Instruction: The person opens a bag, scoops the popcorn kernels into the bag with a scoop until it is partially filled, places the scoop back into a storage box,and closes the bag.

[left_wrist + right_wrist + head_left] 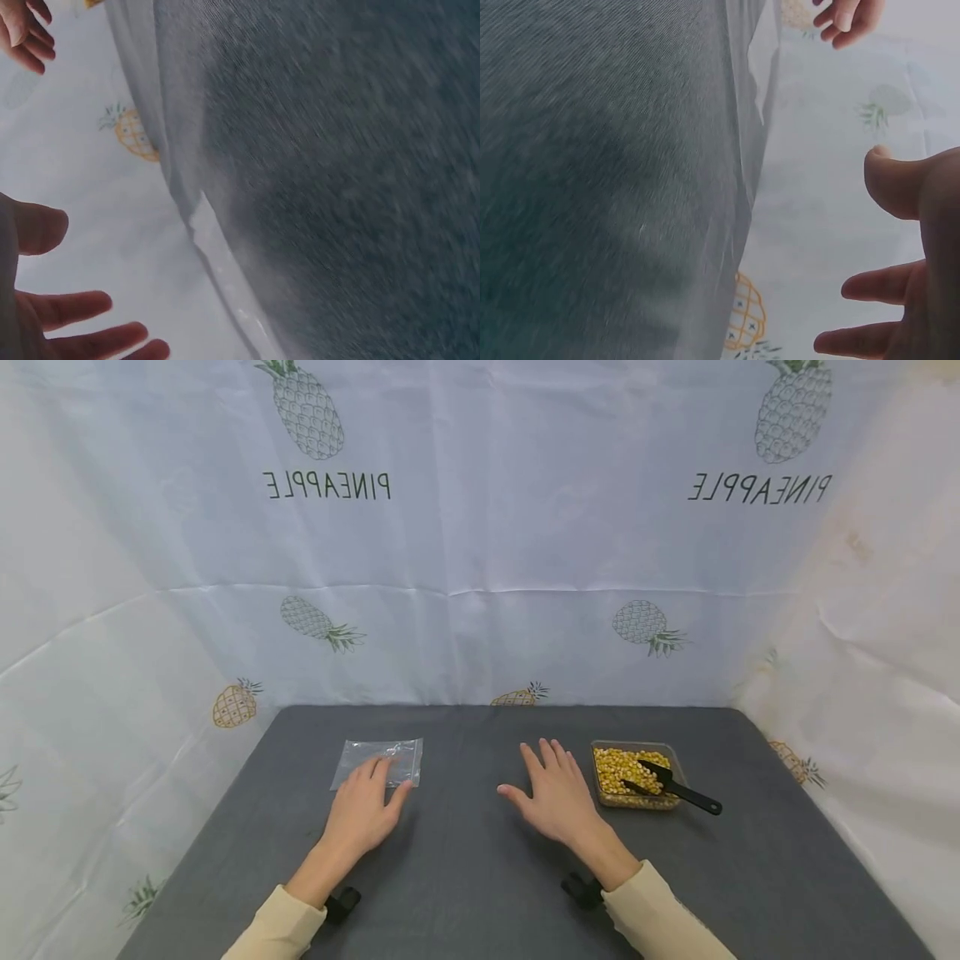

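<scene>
My left hand point(363, 810) hovers with spread, relaxed fingers near a clear plastic zip bag point(401, 760) that lies flat on the dark table; its fingertips overlap the bag in the head view. In the left wrist view the bag point(232, 289) shows as a pale strip below and beyond the fingers point(75, 309). My right hand point(558, 797), fingers extended, holds nothing. Just right of it stands a clear plastic tub point(645, 804) of yellow corn kernels point(618, 764). A black scoop point(693, 795) rests in the kernels, its handle sticking out over the tub's right rim.
A dark grey cloth covers the table point(465, 860). White curtains point(480, 527) printed with pineapples stand behind it and along both sides. Black straps point(583, 891) sit at both wrists.
</scene>
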The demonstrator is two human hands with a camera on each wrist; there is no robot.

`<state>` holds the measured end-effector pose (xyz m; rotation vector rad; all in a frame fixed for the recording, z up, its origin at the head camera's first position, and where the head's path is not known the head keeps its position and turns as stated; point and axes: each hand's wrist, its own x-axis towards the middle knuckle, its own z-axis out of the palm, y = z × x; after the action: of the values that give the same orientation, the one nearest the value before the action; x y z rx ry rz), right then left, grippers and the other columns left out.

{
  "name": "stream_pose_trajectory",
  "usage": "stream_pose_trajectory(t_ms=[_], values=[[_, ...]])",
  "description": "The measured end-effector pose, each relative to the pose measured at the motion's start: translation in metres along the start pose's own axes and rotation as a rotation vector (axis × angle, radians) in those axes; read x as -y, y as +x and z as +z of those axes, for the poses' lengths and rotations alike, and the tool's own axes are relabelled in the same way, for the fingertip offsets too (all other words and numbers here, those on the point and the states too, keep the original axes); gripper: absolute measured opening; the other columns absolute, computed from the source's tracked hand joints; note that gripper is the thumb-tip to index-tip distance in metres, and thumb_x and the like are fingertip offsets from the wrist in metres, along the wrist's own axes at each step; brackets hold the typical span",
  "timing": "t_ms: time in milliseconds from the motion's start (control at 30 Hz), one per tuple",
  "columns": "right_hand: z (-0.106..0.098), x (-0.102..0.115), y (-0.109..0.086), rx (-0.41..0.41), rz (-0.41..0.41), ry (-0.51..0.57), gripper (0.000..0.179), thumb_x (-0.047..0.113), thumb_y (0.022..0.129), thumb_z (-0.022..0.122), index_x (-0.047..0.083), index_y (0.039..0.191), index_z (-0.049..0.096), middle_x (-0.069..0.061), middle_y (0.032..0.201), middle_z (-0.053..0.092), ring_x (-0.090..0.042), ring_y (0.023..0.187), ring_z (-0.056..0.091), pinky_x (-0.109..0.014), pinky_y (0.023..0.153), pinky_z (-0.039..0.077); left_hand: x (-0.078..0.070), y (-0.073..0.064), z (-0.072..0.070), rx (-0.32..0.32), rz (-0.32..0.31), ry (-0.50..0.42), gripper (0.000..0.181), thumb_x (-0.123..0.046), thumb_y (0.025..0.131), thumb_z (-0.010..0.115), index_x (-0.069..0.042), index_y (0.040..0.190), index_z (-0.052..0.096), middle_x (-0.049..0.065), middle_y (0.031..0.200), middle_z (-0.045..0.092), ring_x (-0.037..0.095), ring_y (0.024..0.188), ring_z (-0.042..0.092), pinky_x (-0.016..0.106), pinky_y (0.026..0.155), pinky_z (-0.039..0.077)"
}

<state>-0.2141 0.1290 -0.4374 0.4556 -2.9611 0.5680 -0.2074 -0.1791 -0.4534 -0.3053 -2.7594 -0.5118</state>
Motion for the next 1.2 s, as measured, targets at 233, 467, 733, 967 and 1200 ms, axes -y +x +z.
stream_pose_trajectory(t_ms=[233, 467, 733, 967, 1200], values=[[0.002, 0.018, 0.015, -0.017, 0.0, 0.057, 0.075, 0.057, 0.099, 0.057, 0.004, 0.152, 0.046, -0.025, 0.154, 0.041, -0.044, 0.145, 0.033, -0.06, 0.115, 0.029, 0.02, 0.009, 0.0, -0.077, 0.012, -0.039, 0.039, -0.023, 0.099, 0.064, 0.004, 0.127, 0.063, 0.023, 0.122, 0.064, 0.045, 0.111, 0.061, 0.061, 0.091, 0.048], [0.01, 0.032, 0.031, -0.055, -0.04, 0.102, 0.066, 0.052, 0.1, 0.058, 0.003, 0.145, 0.054, -0.02, 0.143, 0.054, -0.04, 0.134, 0.048, -0.057, 0.106, 0.042, 0.036, 0.017, -0.002, -0.086, -0.038, -0.115, 0.034, -0.022, 0.102, 0.06, 0.002, 0.125, 0.065, 0.023, 0.122, 0.065, 0.044, 0.112, 0.061, 0.061, 0.09, 0.049], [0.022, 0.047, 0.047, -0.039, -0.032, 0.192, 0.058, 0.047, 0.102, 0.058, 0.005, 0.141, 0.057, -0.016, 0.14, 0.057, -0.036, 0.13, 0.052, -0.054, 0.1, 0.047, 0.053, 0.026, -0.008, -0.092, -0.076, -0.176, 0.034, -0.022, 0.104, 0.057, 0.003, 0.126, 0.063, 0.022, 0.121, 0.062, 0.041, 0.112, 0.059, 0.06, 0.087, 0.049], [0.03, 0.059, 0.06, -0.027, -0.019, 0.268, 0.052, 0.045, 0.102, 0.06, 0.007, 0.138, 0.06, -0.014, 0.136, 0.06, -0.035, 0.126, 0.055, -0.053, 0.097, 0.048, 0.071, 0.032, -0.012, -0.118, -0.131, -0.21, 0.031, -0.02, 0.103, 0.059, 0.003, 0.124, 0.063, 0.022, 0.119, 0.062, 0.04, 0.112, 0.059, 0.059, 0.09, 0.048], [0.041, 0.067, 0.074, -0.033, -0.042, 0.315, 0.049, 0.044, 0.101, 0.061, 0.007, 0.133, 0.063, -0.013, 0.13, 0.063, -0.033, 0.119, 0.058, -0.051, 0.092, 0.051, 0.084, 0.036, -0.013, -0.091, -0.178, -0.229, 0.034, -0.02, 0.103, 0.06, 0.004, 0.126, 0.061, 0.025, 0.122, 0.06, 0.041, 0.113, 0.057, 0.06, 0.091, 0.047]])
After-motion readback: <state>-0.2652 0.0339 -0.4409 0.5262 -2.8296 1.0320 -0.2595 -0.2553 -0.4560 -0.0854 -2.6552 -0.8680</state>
